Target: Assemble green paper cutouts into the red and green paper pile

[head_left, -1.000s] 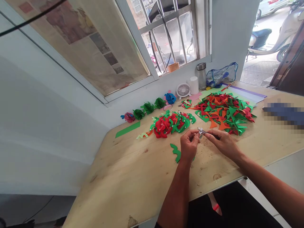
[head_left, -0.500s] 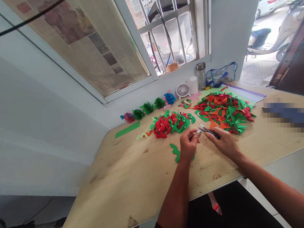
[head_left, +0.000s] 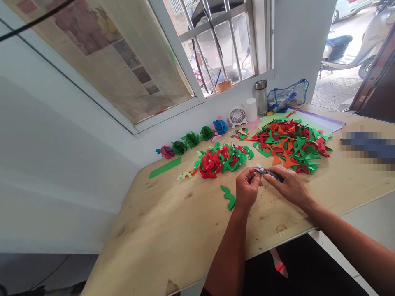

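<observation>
My left hand (head_left: 247, 188) is closed in a pinch around a small white strip that looks like tape (head_left: 258, 166). Mostly hidden by the fingers, the strip meets the metal tip of a dark-handled utility knife (head_left: 274, 175). My right hand (head_left: 290, 185) grips the knife's handle, thumb along its side. Just left of my left wrist lies a wavy green paper cutout (head_left: 228, 198). Beyond the hands is a heap of red and green cutouts (head_left: 212, 162) carrying small white patches.
A big pile of red, orange and green paper scraps (head_left: 285, 144) lies at right. Along the wall stand folded paper flowers (head_left: 191, 140), a white fan (head_left: 237, 116), a glass bottle (head_left: 261, 98) and a clear pouch (head_left: 288, 96). A green strip (head_left: 165, 167) rests at left.
The knife tip has moved slightly left and down, now overlapping the white strip at my left fingertips. My left hand has shifted slightly right; both hands keep their grip.
</observation>
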A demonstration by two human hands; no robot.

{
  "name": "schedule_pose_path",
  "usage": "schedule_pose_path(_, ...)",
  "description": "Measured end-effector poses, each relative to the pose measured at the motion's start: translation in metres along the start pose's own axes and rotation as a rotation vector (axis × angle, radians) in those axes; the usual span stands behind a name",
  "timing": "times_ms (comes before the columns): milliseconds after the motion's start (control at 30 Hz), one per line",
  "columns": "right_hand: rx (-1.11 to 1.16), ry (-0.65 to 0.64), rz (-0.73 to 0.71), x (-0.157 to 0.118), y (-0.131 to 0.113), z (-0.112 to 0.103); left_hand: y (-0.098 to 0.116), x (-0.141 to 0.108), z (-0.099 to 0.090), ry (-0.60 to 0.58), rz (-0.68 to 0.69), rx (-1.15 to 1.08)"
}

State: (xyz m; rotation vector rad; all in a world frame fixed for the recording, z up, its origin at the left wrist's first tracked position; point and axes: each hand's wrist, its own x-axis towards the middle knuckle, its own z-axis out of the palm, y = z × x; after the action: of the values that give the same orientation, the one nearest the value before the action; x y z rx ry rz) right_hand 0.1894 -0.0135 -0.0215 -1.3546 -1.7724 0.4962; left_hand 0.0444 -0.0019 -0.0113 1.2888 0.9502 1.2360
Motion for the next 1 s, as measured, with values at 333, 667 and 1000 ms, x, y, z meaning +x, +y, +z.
schedule_pose_path(333,-0.022,0.076,-0.06,-0.0007,0.0011,0.001,-0.0045,0.0001,-0.0022,0.033,0.005,0.045)
schedule_pose_path(667,-0.038,0.111,-0.058,-0.0012,0.0022,0.0002,0.0011,-0.0001,-0.001,0.036,0.019,0.038)
schedule_pose_path(1000,-0.013,0.143,-0.02,-0.001,-0.0024,-0.0008,0.0008,0.0002,-0.0011,0.095,-0.012,0.0)
